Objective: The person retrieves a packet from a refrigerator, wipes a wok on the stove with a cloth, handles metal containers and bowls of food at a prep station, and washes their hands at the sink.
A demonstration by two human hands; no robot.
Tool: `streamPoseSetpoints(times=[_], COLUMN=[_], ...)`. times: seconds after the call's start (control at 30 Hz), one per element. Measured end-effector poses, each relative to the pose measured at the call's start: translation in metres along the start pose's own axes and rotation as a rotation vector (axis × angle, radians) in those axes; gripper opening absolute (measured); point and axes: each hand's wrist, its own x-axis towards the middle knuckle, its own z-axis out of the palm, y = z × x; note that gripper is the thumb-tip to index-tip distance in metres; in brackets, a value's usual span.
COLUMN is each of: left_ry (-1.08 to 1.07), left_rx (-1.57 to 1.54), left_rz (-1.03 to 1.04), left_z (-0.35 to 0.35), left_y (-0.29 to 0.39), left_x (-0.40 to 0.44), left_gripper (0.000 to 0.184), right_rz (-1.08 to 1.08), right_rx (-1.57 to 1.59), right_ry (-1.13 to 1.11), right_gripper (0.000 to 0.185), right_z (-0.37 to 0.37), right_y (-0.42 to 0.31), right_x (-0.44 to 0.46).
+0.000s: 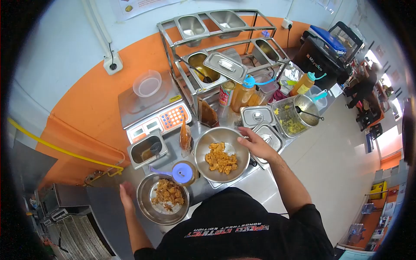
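Steel bowl (203, 168), table (198, 193), twelve o'clock: likely light, stiff; hold rim at three and nine. Fried pieces (220, 159): likely crumbly. Right hand (258, 146): two o'clock rim, grip wide. Left hand (126, 197): nine o'clock beside second bowl (147, 212), grip blurred, cannot tell.

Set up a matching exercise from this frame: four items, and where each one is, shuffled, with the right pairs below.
1. right hand
2. clear round plastic tub
3. thin yellow pipe
4. dark long-handled spoon

A. low along the orange wall
B. in a steel pan with yellowish contents
C. at the rim of a round steel bowl
D. on the steel scale platform

Pairs: 1-C, 2-D, 3-A, 4-B
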Motion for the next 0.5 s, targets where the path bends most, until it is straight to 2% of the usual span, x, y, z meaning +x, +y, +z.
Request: streamPoseSetpoints(times=[0.07, 0.2, 0.27, 0.4, 0.47, 0.5], left_ry=[-0.13, -0.052, -0.104, 0.075, 0.104, 0.129], left_rx=[-0.174, -0.255, -0.516, -0.559, -0.521, -0.472], left_rz=[0.013, 0.022, 0.028, 0.03, 0.069, 0.092], left_z=[-0.037, -0.015, -0.007, -0.018, -0.033, -0.037], left_y=[-0.056, -0.065, -0.062, -0.082, -0.097, -0.101], left_x=[0.003, -0.04, -0.049, -0.041, -0.03, -0.026], left_gripper=[0.072, 0.074, 0.073, 0.071, 0.071, 0.07], right_rz=[-0.009, -0.044, -0.087, -0.116, 0.02, 0.005], right_rx=[0.035, 0.041, 0.022, -0.114, -0.261, -0.269], right_ry=[-0.028, -0.099, -0.076, -0.122, -0.211, -0.219], right_gripper=[0.064, 0.06, 0.055, 0.054, 0.054, 0.054], right_z=[0.001, 0.003, 0.006, -0.007, -0.014, -0.019], right_y=[-0.001, 0.002, 0.011, 0.013, -0.001, -0.006], right_x=[0.01, 0.022, 0.025, 0.024, 0.015, 0.013])
